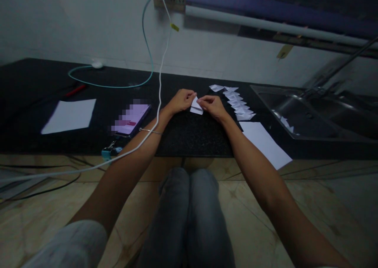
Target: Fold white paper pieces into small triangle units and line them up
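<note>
Over the dark countertop, a small piece of folded white paper [196,107] is held between my two hands. My left hand [182,100] pinches its upper left edge between thumb and fingers. At the right edge, my right hand [214,105] grips the same paper with thumb and forefinger. To the right of it runs a row of several folded white paper pieces [236,101], overlapping one another. A flat white sheet [264,142] lies below that row, partly hidden by my right forearm and jutting past the counter's front edge.
A phone [132,118] lies left of my left forearm, with another white sheet [71,116] farther left. A white cable [160,82] hangs across my left forearm. A teal cable [115,86] loops behind. At the right is a metal sink [307,120] with paper scraps.
</note>
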Demonstrator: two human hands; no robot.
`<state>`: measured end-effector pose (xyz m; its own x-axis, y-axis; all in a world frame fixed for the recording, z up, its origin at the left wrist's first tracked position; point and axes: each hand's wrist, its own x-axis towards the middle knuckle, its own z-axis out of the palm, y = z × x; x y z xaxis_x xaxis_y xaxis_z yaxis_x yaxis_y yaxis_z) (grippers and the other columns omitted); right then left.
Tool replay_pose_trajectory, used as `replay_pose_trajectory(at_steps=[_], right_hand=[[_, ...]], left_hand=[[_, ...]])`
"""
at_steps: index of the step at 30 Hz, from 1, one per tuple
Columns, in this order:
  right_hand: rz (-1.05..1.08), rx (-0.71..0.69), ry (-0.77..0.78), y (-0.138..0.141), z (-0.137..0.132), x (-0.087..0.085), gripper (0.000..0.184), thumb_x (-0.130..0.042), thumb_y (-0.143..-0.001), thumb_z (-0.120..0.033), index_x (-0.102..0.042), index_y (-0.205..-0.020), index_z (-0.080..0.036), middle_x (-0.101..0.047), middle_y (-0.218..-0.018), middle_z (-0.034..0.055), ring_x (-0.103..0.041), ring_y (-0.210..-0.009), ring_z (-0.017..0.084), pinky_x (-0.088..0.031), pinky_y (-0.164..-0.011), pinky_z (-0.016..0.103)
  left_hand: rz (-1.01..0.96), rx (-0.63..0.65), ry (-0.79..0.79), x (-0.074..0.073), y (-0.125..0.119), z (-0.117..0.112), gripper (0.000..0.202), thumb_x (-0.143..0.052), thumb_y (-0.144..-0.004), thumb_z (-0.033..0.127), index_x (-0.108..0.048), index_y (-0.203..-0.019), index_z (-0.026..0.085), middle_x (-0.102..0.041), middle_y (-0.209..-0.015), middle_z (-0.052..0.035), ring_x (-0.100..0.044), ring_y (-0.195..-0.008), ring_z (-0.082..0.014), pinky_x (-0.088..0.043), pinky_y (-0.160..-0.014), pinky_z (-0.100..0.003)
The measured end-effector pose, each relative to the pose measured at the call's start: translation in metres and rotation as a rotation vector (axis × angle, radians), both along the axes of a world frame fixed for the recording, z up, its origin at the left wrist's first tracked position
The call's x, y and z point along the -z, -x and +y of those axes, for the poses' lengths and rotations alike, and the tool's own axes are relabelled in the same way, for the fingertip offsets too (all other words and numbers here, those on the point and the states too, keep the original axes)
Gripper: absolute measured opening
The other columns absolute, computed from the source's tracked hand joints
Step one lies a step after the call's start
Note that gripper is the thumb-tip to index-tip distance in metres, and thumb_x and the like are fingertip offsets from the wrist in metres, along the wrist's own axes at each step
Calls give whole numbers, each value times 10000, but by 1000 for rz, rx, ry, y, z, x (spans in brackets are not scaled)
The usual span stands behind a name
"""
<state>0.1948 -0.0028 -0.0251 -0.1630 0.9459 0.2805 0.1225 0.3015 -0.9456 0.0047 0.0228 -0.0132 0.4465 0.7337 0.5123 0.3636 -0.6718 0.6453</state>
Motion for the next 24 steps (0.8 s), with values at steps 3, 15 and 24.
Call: replay_pose_trajectory(at_steps=[3,15,24], right_hand=[[-37,17,-63,0,1,1,328,-809,-667,-475,-712,-754,-174,-613,-629,-4,-503,-585,113,-415,-577,279],[-89,143,-191,-4,9,5,385,-792,-683,-562,-691,-758,-199,-685,-758,52,-605,-727,190,-492,-688,354],[12,70,-26,-3,3,0,387,-797,-682,-568,-713,-743,-194,-648,-669,16,-549,-614,138,-452,-580,297]], left_hand=[[8,-11,3,-2,1,-3,363,-466,-959,340,-507,-638,175,-445,-574,17,-406,-553,-115,-275,-536,-255],[-4,127,226,-9,-1,-12,452,-502,-976,451,-600,-648,155,-548,-544,-8,-434,-489,-94,-301,-492,-228],[-11,122,163,-5,3,-8,506,-466,-985,472,-515,-567,191,-520,-520,-2,-436,-471,-97,-307,-482,-241]])
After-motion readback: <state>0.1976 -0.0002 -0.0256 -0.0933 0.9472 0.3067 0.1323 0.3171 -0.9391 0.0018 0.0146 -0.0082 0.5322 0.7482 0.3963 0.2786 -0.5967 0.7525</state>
